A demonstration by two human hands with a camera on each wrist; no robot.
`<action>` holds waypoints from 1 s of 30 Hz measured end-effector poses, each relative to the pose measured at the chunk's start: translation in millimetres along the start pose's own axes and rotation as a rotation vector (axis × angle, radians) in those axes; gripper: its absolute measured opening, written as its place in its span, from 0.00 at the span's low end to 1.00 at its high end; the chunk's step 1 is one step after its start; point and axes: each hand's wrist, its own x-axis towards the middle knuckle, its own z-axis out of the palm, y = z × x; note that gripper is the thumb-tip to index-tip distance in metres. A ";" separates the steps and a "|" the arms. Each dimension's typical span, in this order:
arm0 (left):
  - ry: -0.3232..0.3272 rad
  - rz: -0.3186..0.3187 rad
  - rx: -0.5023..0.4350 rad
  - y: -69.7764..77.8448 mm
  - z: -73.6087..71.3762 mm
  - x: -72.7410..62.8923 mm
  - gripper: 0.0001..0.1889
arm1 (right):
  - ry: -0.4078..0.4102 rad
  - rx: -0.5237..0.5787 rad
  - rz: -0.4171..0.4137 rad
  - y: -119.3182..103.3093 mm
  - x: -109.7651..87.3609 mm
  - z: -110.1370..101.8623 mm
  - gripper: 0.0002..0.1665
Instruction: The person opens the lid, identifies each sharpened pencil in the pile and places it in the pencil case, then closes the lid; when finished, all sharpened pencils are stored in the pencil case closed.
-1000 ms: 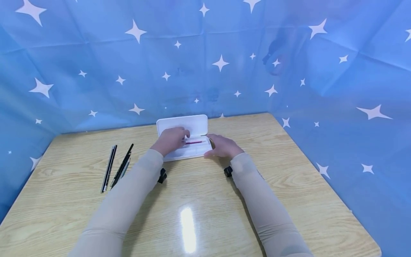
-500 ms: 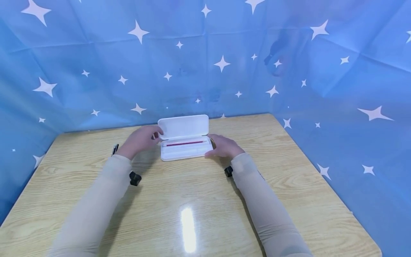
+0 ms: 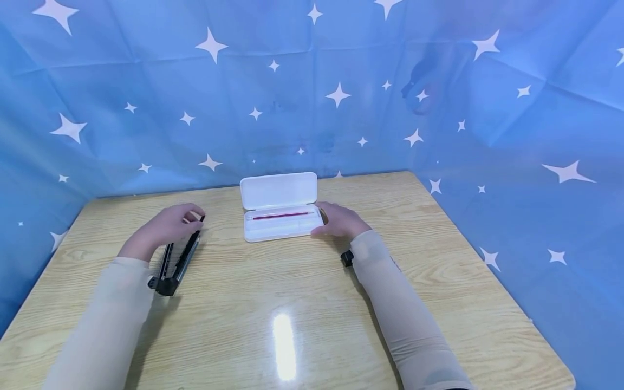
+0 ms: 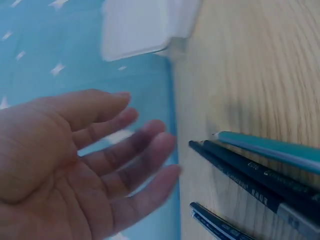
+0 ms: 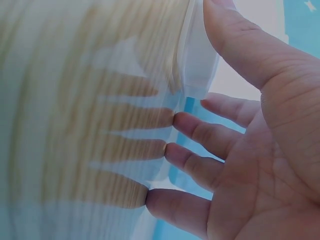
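Observation:
A white pencil case [image 3: 283, 232] stands with its lid [image 3: 279, 190] raised; a red pencil [image 3: 283, 215] lies inside. My right hand [image 3: 341, 222] is at the case's right end, thumb by the near corner. In the right wrist view its fingers [image 5: 192, 162] are spread, several tips resting on the table. My left hand [image 3: 168, 225] hovers by the loose pencils, fingers loosely bent and holding nothing. The left wrist view shows dark pencils [image 4: 250, 185] and a teal pencil [image 4: 270, 146] beyond the fingertips. In the head view the left hand and wrist camera partly hide these pencils.
The wooden table [image 3: 390, 303] meets a blue star-patterned cloth [image 3: 273, 97] behind and at the right. A bright light reflection shows on the table's near middle. Black wrist cameras sit at both sleeves.
My left hand has left the inside of the case, passed its left edge and moved left to the loose pencils. The red pencil is now in full view. My right hand has stayed put.

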 end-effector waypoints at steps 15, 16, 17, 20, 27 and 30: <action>-0.129 -0.156 -0.243 -4.5 0.2 -17.5 0.26 | -0.012 0.005 0.008 -3.0 -0.8 0.6 0.52; -0.139 -0.166 -0.228 -3.4 1.9 -17.2 0.26 | -0.012 0.005 0.006 -2.8 -1.0 0.4 0.52; -0.149 -0.176 -0.218 -2.4 3.5 -17.1 0.25 | -0.013 0.005 0.002 -2.6 -0.9 0.3 0.51; -0.174 -0.189 -0.187 -0.3 8.0 -16.8 0.25 | -0.017 0.009 -0.012 -2.6 -0.3 0.2 0.50; -0.185 -0.184 -0.128 9.2 12.1 -18.0 0.26 | -0.017 0.023 -0.015 -3.9 -0.9 -0.5 0.49; -0.160 -0.230 -0.094 18.9 13.2 -22.4 0.24 | -0.021 0.022 -0.015 -3.5 -1.5 -1.0 0.50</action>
